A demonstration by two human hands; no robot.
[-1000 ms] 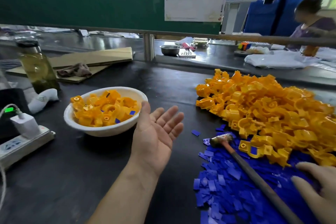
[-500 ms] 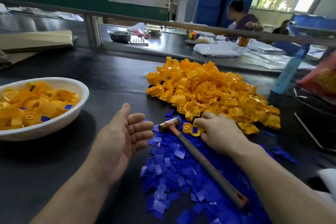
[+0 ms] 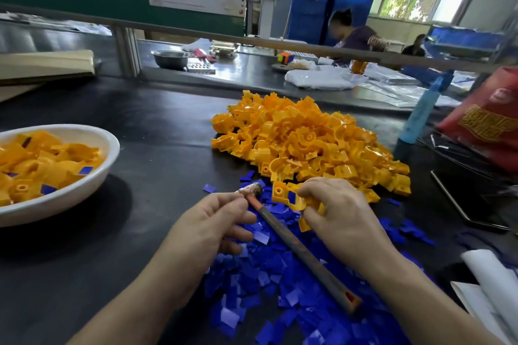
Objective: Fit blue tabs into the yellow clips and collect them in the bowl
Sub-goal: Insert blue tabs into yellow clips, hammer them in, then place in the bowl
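At lower centre, right hand (image 3: 346, 214) pinches a likely light, stiff yellow clip (image 3: 282, 195) by its curved band; left hand (image 3: 208, 228) curled, hold unclear.

Your left hand (image 3: 213, 221) is holding its fingers curled, thumb by forefinger; your right hand (image 3: 342, 210) is pinching a yellow clip (image 3: 283, 194).

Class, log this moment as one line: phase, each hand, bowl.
phase: picking parts | right hand: grips yellow clips | left hand: curled over blue tabs, hold unclear | bowl: partly filled
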